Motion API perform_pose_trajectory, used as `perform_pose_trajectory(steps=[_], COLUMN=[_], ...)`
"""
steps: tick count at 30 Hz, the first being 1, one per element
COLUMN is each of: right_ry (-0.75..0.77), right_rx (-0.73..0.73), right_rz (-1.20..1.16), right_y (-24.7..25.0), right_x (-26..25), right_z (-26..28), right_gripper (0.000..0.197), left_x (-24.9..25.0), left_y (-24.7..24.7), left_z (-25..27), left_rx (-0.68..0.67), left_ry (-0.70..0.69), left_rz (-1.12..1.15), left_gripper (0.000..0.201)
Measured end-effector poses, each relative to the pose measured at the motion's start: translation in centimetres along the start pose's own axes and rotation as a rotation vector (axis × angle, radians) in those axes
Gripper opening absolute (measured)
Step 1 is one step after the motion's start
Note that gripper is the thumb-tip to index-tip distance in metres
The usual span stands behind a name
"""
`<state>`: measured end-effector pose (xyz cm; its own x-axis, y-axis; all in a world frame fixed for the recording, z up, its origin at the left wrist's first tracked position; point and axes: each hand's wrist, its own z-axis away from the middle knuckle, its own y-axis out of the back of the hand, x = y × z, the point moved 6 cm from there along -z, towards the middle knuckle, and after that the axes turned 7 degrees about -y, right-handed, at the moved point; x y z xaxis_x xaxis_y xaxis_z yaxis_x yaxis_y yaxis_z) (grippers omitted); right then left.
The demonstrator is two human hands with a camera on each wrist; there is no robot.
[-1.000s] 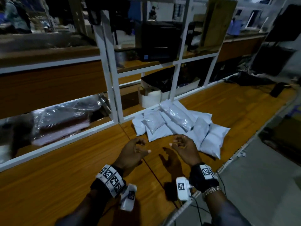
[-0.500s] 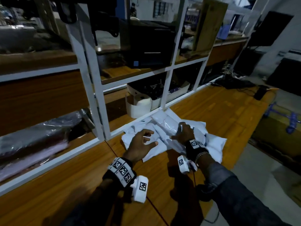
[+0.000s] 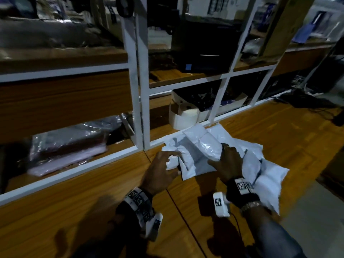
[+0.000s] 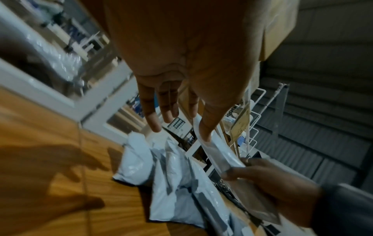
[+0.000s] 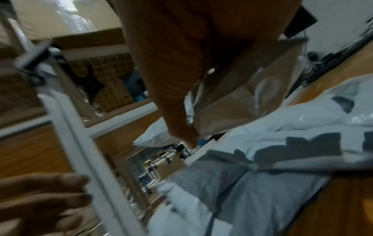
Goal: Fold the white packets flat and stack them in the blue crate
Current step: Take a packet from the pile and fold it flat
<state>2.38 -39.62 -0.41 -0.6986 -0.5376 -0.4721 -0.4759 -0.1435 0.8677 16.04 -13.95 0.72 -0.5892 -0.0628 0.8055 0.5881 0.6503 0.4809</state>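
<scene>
Both hands reached packet pile; right hand point(image 3: 229, 162) now grips top packet point(image 3: 202, 151).

Both forearms are reaching forward, each wrist wearing a marker band (a small camera hanging beneath). The left hand point(image 3: 160, 174) is hovering with fingers point(image 4: 153, 118) straight and spread, holding nothing. The right hand point(image 3: 229, 162) is pinching a white packet point(image 3: 202, 148) between thumb and fingers

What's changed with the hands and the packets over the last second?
Both hands have gone forward from the bare table to the pile of white packets. The right hand now grips one packet and lifts its edge; the left hand, fingers spread, has come to that packet's near edge. The rest of the pile stays on the wooden table.
</scene>
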Motion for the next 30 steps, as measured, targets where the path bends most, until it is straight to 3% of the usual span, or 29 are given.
perform_pose_trajectory(steps=[5, 10, 15, 19, 26, 30], right_ry=[0.172, 0.287, 0.423, 0.553, 0.763, 0.861], right_rx=[-0.107, -0.291, -0.444, -0.549, -0.673, -0.704], right_rz=[-0.218, -0.141, -0.069, -0.102, -0.039, 0.001], right_y=[-0.5, -2.5, -4.6, -6.2, -8.2, -9.1], right_x=[-4.9, -8.3, -12.3, -15.6, -20.4, -21.8], right_z=[8.5, 14.4, 19.7, 24.8, 34.4, 37.9], right_gripper=[0.088, 0.098, 0.088, 0.098, 0.099, 0.096], left_x=[0.6, 1.4, 3.4, 4.1, 6.3, 6.4], left_y=[4.3, 8.4, 11.9, 14.2, 16.4, 17.2], left_z=[6.2, 13.2, 20.6, 27.4, 37.7, 41.9], left_rx=[0.137, 0.196, 0.301, 0.335, 0.430, 0.545], left_ry=[0.094, 0.155, 0.260, 0.310, 0.217, 0.256], left_rz=[-0.175, -0.301, -0.435, -0.538, -0.629, -0.571], left_gripper=[0.060, 0.067, 0.080, 0.089, 0.074, 0.067])
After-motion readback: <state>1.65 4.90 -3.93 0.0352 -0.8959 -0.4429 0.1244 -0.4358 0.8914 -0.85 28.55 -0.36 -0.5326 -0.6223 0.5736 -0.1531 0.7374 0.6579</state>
